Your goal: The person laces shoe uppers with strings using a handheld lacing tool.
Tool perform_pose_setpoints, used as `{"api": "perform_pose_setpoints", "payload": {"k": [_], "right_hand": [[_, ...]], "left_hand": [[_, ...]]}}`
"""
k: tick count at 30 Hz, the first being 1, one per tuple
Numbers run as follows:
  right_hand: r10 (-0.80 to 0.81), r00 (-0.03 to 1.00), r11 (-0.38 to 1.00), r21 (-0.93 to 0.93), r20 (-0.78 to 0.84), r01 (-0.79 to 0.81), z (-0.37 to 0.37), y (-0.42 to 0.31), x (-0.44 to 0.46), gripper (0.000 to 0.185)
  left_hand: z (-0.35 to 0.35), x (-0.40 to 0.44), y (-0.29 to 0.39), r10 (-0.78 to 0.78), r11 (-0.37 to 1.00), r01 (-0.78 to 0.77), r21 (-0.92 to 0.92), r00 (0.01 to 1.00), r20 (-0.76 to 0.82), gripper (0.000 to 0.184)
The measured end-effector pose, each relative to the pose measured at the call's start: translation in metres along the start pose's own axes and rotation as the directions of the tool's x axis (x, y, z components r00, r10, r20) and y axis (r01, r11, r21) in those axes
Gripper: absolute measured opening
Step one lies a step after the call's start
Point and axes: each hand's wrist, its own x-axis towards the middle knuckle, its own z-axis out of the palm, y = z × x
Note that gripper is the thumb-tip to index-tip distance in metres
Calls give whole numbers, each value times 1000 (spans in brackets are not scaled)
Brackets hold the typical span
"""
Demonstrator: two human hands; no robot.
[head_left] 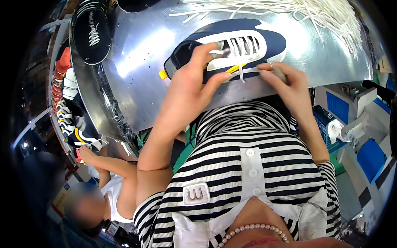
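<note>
A navy and white sneaker (273, 43) lies on its sole on the metal table, toe to the right. White shoelace (239, 49) crosses its eyelets, and one loose end hangs over the near side. My left hand (192, 76) grips the sneaker near the collar, its index finger by the upper eyelets and its thumb against the near side. A yellow label (236, 68) shows on that side. At the sneaker's near edge, my right hand (287, 80) has thumb and fingers pinched together. Blur hides what, if anything, is between them.
Loose white laces (314, 14) pile up along the far side of the metal table (140, 95). A black laced shoe (93, 37) stands at left. Beyond the left edge, another person's hand (87, 153) is at a row of shoes. Blue crates (331, 128) stand at right.
</note>
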Motion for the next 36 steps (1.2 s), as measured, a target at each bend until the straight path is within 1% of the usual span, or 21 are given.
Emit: {"api": "perform_pose_setpoints", "payload": {"k": [1, 2, 3, 5, 7, 8, 10, 11, 12, 13, 15, 16, 19, 22, 25, 26, 28, 31, 34, 36], "right_hand": [[-23, 999, 998, -50, 35, 25, 7, 2, 3, 22], [-8, 997, 992, -125, 71, 17, 13, -5, 5, 27], [-74, 997, 981, -178, 38, 79, 24, 0, 7, 21], [-21, 999, 975, -221, -35, 12, 36, 2, 14, 17], [-12, 1000, 999, 44, -22, 13, 37, 2, 13, 19], [-5, 1000, 984, 179, -12, 7, 37, 1, 12, 20], [-72, 996, 975, 209, -43, 80, 34, -7, 15, 17], [-108, 992, 967, 224, -63, 119, 33, -10, 18, 16], [-144, 984, 968, 191, -110, 163, 36, -12, 22, 15], [-149, 982, 958, 228, -114, 172, 39, -11, 27, 15], [-162, 980, 935, 299, -111, 189, 44, -2, 35, 14], [-176, 977, 949, 244, -121, 201, 45, 2, 38, 14], [-189, 976, 965, 160, -111, 205, 45, 5, 39, 19], [-285, 953, 954, 66, -106, 293, 37, -4, 28, 22], [-235, 972, 972, 21, -14, 235, 23, -4, 8, 22], [-187, 982, 982, -34, 30, 188, 18, -8, 3, 17], [-145, 988, 987, -66, 56, 148, 15, -6, 1, 17], [-118, 989, 988, -88, 92, 126, 14, -8, 5, 17], [-110, 988, 988, -93, 107, 120, 15, -8, 10, 16], [-94, 987, 990, -94, 133, 107, 14, -9, 14, 15]], "left_hand": [[7, 0, -7, 83, 990, -78, 118, 996, -39, 40], [15, 1, -13, 128, 980, -113, 164, 988, -83, 36], [19, 2, -17, 173, 966, -145, 213, 977, -123, 33], [19, 2, -20, 181, 962, -146, 229, 973, -142, 30], [18, 3, -20, 184, 960, -142, 243, 970, -159, 28], [16, 3, -19, 179, 959, -135, 250, 971, -160, 26], [14, 2, -17, 177, 955, -131, 266, 972, -156, 25], [13, 3, -14, 139, 964, -103, 244, 981, -137, 26], [12, 3, -11, 105, 972, -76, 223, 988, -117, 28], [12, 4, -9, 69, 978, -48, 203, 993, -97, 30], [15, 6, -9, 92, 968, -65, 242, 990, -103, 31], [16, 7, -11, 99, 963, -68, 261, 989, -109, 32], [23, 11, -14, 100, 945, -36, 326, 978, -182, 31], [27, 15, -14, 102, 945, -22, 325, 968, -231, 30], [26, 17, -16, 129, 946, -49, 319, 964, -233, 30], [26, 17, -14, 98, 948, -20, 318, 968, -231, 29], [26, 17, -7, 44, 948, 31, 318, 973, -226, 28], [26, 16, -5, 82, 941, -3, 338, 972, -220, 28], [27, 16, -8, 183, 932, -101, 347, 960, -212, 27], [30, 15, -19, 330, 874, -223, 431, 925, -190, 25]]}}
